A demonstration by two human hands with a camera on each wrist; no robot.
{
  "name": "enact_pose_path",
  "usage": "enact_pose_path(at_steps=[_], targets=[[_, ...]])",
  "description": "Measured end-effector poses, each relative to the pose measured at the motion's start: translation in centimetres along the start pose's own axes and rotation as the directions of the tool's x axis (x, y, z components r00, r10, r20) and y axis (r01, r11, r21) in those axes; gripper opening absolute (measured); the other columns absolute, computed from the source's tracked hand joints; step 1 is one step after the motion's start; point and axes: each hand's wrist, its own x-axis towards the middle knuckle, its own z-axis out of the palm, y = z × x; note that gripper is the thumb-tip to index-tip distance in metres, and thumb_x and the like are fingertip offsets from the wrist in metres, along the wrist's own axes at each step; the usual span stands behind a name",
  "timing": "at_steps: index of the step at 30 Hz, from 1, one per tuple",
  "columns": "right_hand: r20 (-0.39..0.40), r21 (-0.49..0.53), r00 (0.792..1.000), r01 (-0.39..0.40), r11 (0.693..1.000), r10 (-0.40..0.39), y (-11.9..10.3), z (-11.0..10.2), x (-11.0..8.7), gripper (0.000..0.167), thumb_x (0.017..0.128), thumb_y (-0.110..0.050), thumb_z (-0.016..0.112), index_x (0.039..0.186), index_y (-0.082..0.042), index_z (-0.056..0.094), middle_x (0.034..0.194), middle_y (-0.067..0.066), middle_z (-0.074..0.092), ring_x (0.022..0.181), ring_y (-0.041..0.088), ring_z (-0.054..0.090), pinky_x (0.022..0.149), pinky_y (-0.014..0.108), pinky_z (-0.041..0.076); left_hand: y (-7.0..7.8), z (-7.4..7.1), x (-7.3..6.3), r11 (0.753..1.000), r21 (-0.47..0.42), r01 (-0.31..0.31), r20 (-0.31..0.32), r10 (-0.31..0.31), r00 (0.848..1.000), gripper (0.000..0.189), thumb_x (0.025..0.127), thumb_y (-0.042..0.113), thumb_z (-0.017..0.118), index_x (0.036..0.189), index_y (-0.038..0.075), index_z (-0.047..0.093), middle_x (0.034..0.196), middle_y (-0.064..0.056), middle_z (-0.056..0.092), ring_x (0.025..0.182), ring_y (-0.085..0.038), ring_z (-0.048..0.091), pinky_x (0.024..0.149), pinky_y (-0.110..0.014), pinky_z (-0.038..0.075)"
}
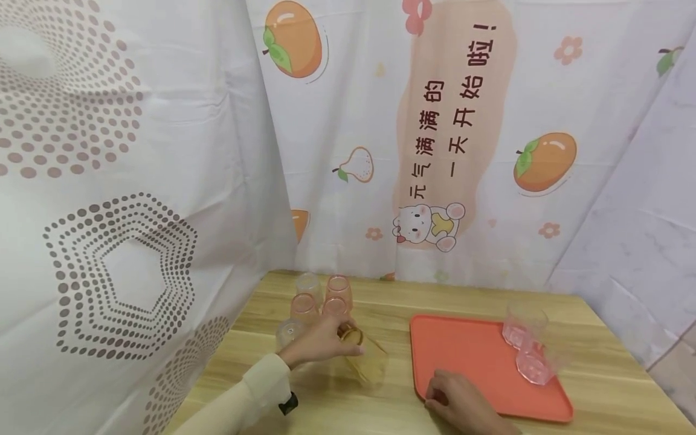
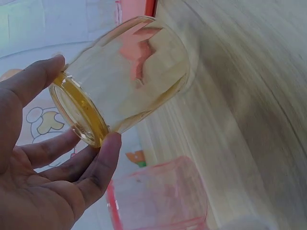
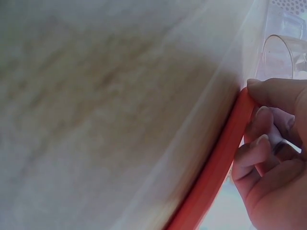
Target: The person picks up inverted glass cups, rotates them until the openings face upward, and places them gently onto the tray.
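My left hand grips a yellow glass tumbler by its thick base and holds it tilted, mouth toward the table, just above the wood. In the left wrist view the thumb and fingers wrap the tumbler at its base rim. My right hand holds the front left rim of an orange tray. Its fingers curl over the tray rim. On the tray's right side stand two clear pinkish cups.
Several upturned pink and clear cups stand grouped at the table's back left, just behind my left hand; one pink cup shows close by. Printed cloth hangs along the left and back. The wooden table ends at the right.
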Motion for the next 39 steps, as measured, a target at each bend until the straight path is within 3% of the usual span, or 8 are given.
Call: enact_pose_path(at_steps=[6,16,22,27,31,36,39], targets=[[-0.002,0.009,1.000,0.011,1.000,-0.011,0.1,0.0,0.0,0.015,0.089,-0.021,0.081,0.083,-0.027,0.068,0.081,-0.022,0.049,0.070,-0.005,0.045,0.058,0.021,0.041,0.0,0.7,0.7,0.999,0.002,0.043,-0.004,-0.043,0.999,0.045,0.085,0.044,0.084,0.118,0.018,0.069,0.101,0.000,0.069,0.084,-0.014,0.063,0.069,-0.031,0.053],[0.021,0.050,1.000,-0.003,0.999,0.002,0.1,-0.8,0.2,0.010,0.090,-0.022,0.081,0.086,-0.024,0.071,0.084,-0.021,0.053,0.073,-0.004,0.049,0.060,0.022,0.045,0.3,1.3,1.2,0.991,-0.104,0.083,0.008,-0.083,0.997,0.051,0.085,0.047,0.083,0.123,0.018,0.069,0.112,-0.006,0.067,0.098,-0.019,0.062,0.079,-0.036,0.054],[0.007,0.154,0.996,-0.094,0.984,0.094,-0.6,-0.6,0.5,0.010,0.094,-0.034,0.076,0.090,-0.025,0.073,0.081,-0.020,0.058,0.069,-0.002,0.051,0.058,0.023,0.046,0.6,2.0,1.2,0.984,-0.147,0.097,0.011,-0.097,0.995,0.046,0.085,0.043,0.084,0.119,0.017,0.070,0.106,-0.003,0.067,0.095,-0.017,0.062,0.077,-0.034,0.054],[0.027,0.335,0.979,-0.200,0.921,0.203,-1.7,-0.6,1.2,0.020,0.098,-0.037,0.070,0.101,-0.018,0.077,0.081,-0.009,0.066,0.064,0.004,0.054,0.055,0.026,0.048,0.6,2.9,1.6,0.979,-0.168,0.114,-0.014,-0.119,0.993,0.047,0.085,0.046,0.083,0.120,0.018,0.070,0.106,0.001,0.069,0.094,-0.013,0.063,0.077,-0.032,0.055],[0.049,0.484,0.962,-0.259,0.836,0.269,-2.2,-0.4,1.6,0.031,0.100,-0.034,0.069,0.111,-0.007,0.075,0.076,0.002,0.065,0.057,0.008,0.054,0.050,0.028,0.049,0.8,3.6,1.9,0.972,-0.207,0.107,-0.018,-0.113,0.993,0.042,0.086,0.042,0.083,0.117,0.017,0.070,0.104,0.001,0.069,0.092,-0.014,0.065,0.076,-0.032,0.056],[0.052,0.586,0.939,-0.305,0.751,0.340,-2.7,-0.3,1.7,0.034,0.099,-0.032,0.070,0.114,-0.001,0.073,0.071,0.005,0.061,0.054,0.009,0.051,0.048,0.027,0.047,0.9,4.4,1.9,0.963,-0.253,0.094,-0.005,-0.099,0.995,0.038,0.087,0.037,0.084,0.115,0.016,0.069,0.098,0.002,0.069,0.088,-0.015,0.066,0.073,-0.031,0.056],[0.046,0.630,0.917,-0.334,0.701,0.396,-2.9,-0.4,1.8,0.035,0.099,-0.031,0.070,0.115,0.000,0.072,0.077,0.006,0.065,0.055,0.010,0.050,0.048,0.027,0.047,1.1,4.6,1.9,0.961,-0.259,0.098,-0.004,-0.103,0.995,0.039,0.086,0.037,0.084,0.115,0.016,0.068,0.097,0.002,0.069,0.087,-0.016,0.066,0.072,-0.031,0.056]])
